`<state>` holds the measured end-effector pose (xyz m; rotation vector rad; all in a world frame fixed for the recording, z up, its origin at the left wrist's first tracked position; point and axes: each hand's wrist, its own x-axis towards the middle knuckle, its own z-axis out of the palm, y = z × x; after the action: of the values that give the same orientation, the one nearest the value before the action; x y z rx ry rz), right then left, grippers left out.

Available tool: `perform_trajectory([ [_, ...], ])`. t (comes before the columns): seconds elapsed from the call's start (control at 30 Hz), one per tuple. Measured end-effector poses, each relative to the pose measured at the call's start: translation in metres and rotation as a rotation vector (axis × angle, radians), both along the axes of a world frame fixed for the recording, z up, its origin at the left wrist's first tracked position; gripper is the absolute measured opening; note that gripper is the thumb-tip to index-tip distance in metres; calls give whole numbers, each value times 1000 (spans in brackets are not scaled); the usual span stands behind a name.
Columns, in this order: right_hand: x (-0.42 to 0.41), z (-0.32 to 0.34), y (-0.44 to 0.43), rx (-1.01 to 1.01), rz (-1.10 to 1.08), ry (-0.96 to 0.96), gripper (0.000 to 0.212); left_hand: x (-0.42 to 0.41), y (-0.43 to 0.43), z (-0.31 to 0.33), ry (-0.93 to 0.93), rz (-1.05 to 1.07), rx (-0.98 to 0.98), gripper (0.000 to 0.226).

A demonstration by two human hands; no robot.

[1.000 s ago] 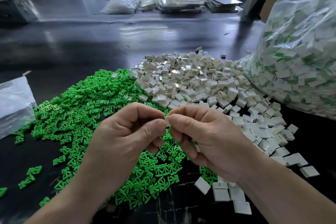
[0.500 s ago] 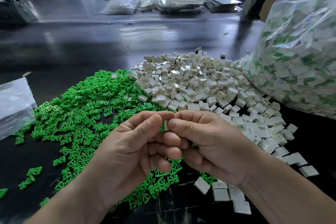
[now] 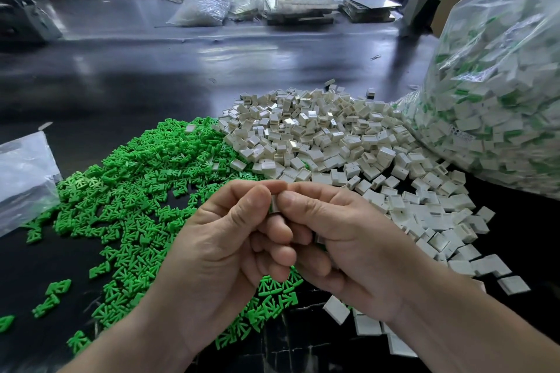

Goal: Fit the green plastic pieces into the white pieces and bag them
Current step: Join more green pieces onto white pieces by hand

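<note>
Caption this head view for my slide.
Left hand and right hand pinch a small white plastic piece above heaped green plastic pieces.

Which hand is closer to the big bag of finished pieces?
Right. Both hands pinch one white piece, but the right hand is just left of the bag, the left hand farther off over the green pieces.

On the bench [image 3: 121, 94], the heap of forked inserts [image 3: 136, 191] lies left, touching the heap of square shells [image 3: 318, 136] to its right. A filled bag [image 3: 500, 85] stands far right against the shells; a flat bag [image 3: 24, 179] lies at the left edge. Nearest, the left hand [image 3: 224, 248] and right hand [image 3: 348, 245] meet over the inserts, pinching a small piece [image 3: 274, 204].
</note>
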<state>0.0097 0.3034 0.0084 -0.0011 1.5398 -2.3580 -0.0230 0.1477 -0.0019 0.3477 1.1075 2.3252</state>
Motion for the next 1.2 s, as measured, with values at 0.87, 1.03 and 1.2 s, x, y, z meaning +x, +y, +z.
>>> perform_trajectory([
  [0.87,8,5,-10,-11,-110,130,20,5,2,-1,29,-32,140,29],
  [1.03,9,3,-15,-6,-148,154,17,4,5,0,56,7,112,32],
  [1.2,8,4,-12,-16,-138,135,17,0,1,-3,44,-72,156,33],
])
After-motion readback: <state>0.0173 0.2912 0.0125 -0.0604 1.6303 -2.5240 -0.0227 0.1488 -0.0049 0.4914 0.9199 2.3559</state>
